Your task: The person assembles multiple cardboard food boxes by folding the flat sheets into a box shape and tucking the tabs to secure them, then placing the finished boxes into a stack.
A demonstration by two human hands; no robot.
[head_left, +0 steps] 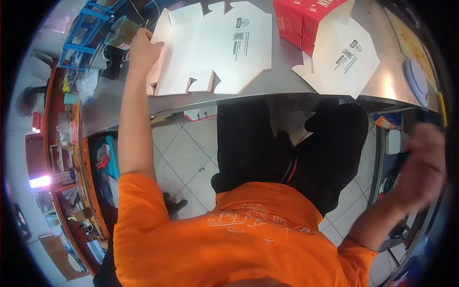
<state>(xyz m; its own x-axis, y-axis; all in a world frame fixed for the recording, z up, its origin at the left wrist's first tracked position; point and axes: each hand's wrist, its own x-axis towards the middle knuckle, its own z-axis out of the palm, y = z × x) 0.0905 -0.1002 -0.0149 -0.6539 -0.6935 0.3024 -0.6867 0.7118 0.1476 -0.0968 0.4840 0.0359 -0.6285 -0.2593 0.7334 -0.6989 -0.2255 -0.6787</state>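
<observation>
A stack of flat white cardboard box blanks [205, 52] with notched edges and small printed marks lies on the metal worktable. My left hand [144, 50] grips the stack's left edge, the thumb bent over it and the other fingers partly hidden. To the right stands a partly folded red takeaway box [297, 24]; its white inner flap [344, 60] spreads toward the table's near edge. Neither hand touches that box. My right hand [425, 148] is off at the far right, beside the table's end, smeared by motion. Its fingers cannot be made out.
The metal worktable [107, 107] has a near edge close to my legs. A round pale lid-like thing [417, 82] sits at its right end. Blue plastic racks [88, 28] and a small tub [125, 32] are at the back left. Cluttered wooden shelves [57, 158] line the left.
</observation>
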